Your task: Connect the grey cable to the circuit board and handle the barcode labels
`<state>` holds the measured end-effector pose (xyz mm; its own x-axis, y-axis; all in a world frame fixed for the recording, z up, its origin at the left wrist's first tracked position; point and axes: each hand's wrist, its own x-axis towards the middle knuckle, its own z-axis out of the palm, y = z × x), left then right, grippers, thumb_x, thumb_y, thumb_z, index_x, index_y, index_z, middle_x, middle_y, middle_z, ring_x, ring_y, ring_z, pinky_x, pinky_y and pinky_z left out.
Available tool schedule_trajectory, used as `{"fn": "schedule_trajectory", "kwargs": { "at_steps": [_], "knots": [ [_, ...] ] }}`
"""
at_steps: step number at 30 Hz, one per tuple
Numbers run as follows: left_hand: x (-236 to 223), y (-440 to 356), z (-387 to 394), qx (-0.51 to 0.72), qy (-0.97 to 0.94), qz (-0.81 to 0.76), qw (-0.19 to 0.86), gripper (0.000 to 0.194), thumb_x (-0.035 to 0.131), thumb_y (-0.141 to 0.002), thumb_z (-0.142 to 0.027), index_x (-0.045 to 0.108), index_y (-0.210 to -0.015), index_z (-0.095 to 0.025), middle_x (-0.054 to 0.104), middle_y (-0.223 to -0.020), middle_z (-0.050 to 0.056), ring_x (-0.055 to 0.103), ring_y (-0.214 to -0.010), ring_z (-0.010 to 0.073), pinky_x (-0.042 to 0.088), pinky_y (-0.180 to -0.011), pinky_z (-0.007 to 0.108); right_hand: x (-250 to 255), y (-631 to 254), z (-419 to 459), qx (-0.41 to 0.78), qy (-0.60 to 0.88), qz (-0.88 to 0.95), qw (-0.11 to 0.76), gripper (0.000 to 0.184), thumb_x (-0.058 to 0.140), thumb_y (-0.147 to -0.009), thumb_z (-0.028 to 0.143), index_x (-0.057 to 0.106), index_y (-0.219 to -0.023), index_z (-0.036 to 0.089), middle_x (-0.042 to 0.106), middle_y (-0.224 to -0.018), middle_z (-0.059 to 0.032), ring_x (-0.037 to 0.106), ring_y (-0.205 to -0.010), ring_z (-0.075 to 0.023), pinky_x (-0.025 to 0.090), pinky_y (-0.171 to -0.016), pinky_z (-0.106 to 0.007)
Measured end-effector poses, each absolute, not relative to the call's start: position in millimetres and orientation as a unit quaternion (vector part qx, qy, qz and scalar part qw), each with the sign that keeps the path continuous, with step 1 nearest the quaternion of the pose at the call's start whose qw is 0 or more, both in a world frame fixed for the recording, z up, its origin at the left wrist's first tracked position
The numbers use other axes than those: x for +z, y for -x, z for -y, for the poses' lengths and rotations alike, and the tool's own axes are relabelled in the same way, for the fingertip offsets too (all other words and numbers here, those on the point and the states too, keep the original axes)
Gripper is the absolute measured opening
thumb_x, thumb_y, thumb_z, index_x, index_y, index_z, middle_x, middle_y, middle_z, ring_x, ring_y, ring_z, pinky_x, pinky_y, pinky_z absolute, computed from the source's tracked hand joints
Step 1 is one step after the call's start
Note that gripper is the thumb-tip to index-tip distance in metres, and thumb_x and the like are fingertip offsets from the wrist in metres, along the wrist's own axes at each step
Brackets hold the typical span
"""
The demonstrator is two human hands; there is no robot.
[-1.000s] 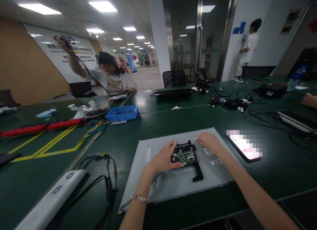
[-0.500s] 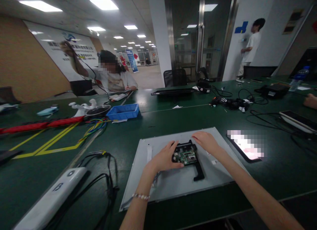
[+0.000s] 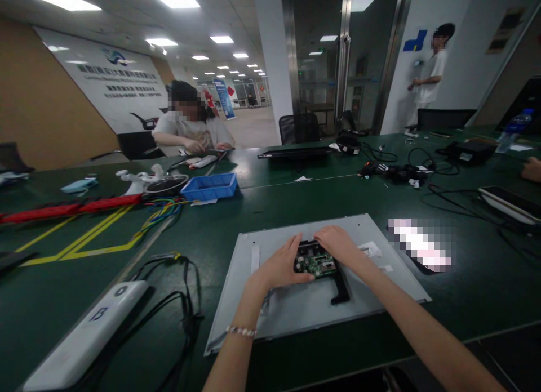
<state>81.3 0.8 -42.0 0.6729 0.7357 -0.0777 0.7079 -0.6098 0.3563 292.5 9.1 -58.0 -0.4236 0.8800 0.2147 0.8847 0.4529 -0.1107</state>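
Observation:
A green circuit board point(image 3: 320, 265) sits in a black plastic frame point(image 3: 339, 290), which has an arm reaching toward me at its right. Both lie on a large pale flat panel point(image 3: 296, 316). My left hand point(image 3: 281, 266) grips the left side of the board, thumb at the near edge and fingers at the far edge. With its fingers bent over the frame's far right corner, my right hand point(image 3: 338, 244) presses close against it; those fingertips are partly hidden. A white strip point(image 3: 255, 259) lies on the panel to the left.
Right of the panel lies a lit phone point(image 3: 418, 245). A white power strip point(image 3: 91, 333) with black cables is at the left. Farther back are a blue bin point(image 3: 210, 187) and a dark flat screen point(image 3: 296, 153). One person sits across the table; another stands by the wall.
My right hand has moved left and inward along the frame's far edge. My left hand keeps its hold. The person across has lowered a raised arm to the table.

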Motion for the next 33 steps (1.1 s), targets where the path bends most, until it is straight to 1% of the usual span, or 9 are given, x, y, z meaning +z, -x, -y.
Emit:
{"fn": "schedule_trajectory", "kwargs": {
  "at_steps": [4,7,14,18,21,25,28,33],
  "knots": [
    [-42,-81,-1,0.033,-0.893,-0.403,0.2,0.115,0.058,-0.065,-0.069,-0.008,-0.145,-0.018,0.006,-0.153,0.015,0.016,-0.138,0.032,0.024,-0.11,0.044,-48,-284,-10,0.013,0.526,0.84,0.131,0.026,0.04,-0.091,0.017,0.066,-0.093,0.016,0.069,-0.095,-0.0104,0.062,-0.091,-0.0216,0.041,-0.079,-0.028],
    [-42,-81,-2,0.029,-0.893,-0.4,0.205,0.119,0.06,-0.063,-0.067,-0.01,-0.144,-0.017,0.003,-0.153,0.016,0.013,-0.139,0.0325,0.023,-0.11,0.044,-44,-276,-14,0.025,0.528,0.838,0.137,0.027,0.038,-0.092,0.018,0.065,-0.094,0.017,0.069,-0.097,-0.0097,0.062,-0.092,-0.0218,0.042,-0.079,-0.028],
    [-46,-79,-4,0.027,-0.894,-0.398,0.203,0.118,0.06,-0.064,-0.066,-0.007,-0.144,-0.013,0.004,-0.152,0.018,0.013,-0.139,0.0306,0.023,-0.111,0.041,-51,-262,-17,0.029,0.526,0.841,0.122,0.025,0.04,-0.09,0.015,0.065,-0.096,0.015,0.068,-0.095,-0.0109,0.062,-0.092,-0.0215,0.044,-0.079,-0.027],
    [-48,-80,-5,0.033,-0.895,-0.398,0.198,0.117,0.06,-0.064,-0.066,-0.006,-0.145,-0.014,0.008,-0.152,0.017,0.014,-0.139,0.031,0.023,-0.111,0.043,-53,-261,-16,0.034,0.52,0.844,0.125,0.025,0.04,-0.089,0.014,0.065,-0.095,0.014,0.068,-0.096,-0.0118,0.062,-0.093,-0.022,0.044,-0.08,-0.028],
    [-47,-80,-5,0.031,-0.894,-0.399,0.201,0.116,0.061,-0.064,-0.065,-0.005,-0.145,-0.015,0.01,-0.152,0.017,0.014,-0.138,0.0317,0.023,-0.111,0.045,-54,-260,-17,0.036,0.517,0.845,0.131,0.026,0.039,-0.089,0.013,0.063,-0.1,0.013,0.067,-0.099,-0.0125,0.061,-0.096,-0.0217,0.044,-0.083,-0.029],
    [-46,-80,-5,0.031,-0.893,-0.399,0.205,0.114,0.061,-0.065,-0.064,-0.003,-0.145,-0.014,0.012,-0.151,0.017,0.014,-0.138,0.0315,0.023,-0.111,0.044,-57,-261,-17,0.042,0.507,0.848,0.15,0.026,0.04,-0.09,0.014,0.064,-0.101,0.015,0.067,-0.099,-0.0101,0.06,-0.096,-0.0205,0.043,-0.084,-0.028],
    [-47,-80,-5,0.034,-0.894,-0.397,0.204,0.112,0.06,-0.066,-0.065,-0.002,-0.145,-0.014,0.011,-0.152,0.017,0.014,-0.139,0.0307,0.022,-0.111,0.043,-58,-263,-18,0.048,0.496,0.853,0.156,0.026,0.041,-0.09,0.015,0.065,-0.099,0.015,0.067,-0.097,-0.0095,0.06,-0.096,-0.0199,0.042,-0.084,-0.028],
    [-47,-81,-6,0.027,-0.896,-0.395,0.202,0.113,0.058,-0.066,-0.067,-0.002,-0.145,-0.012,0.008,-0.152,0.018,0.012,-0.139,0.0299,0.021,-0.112,0.042,-56,-265,-17,0.041,0.488,0.86,0.14,0.027,0.04,-0.089,0.012,0.065,-0.098,0.013,0.066,-0.098,-0.0113,0.059,-0.096,-0.0202,0.041,-0.086,-0.029]
  ]
}}
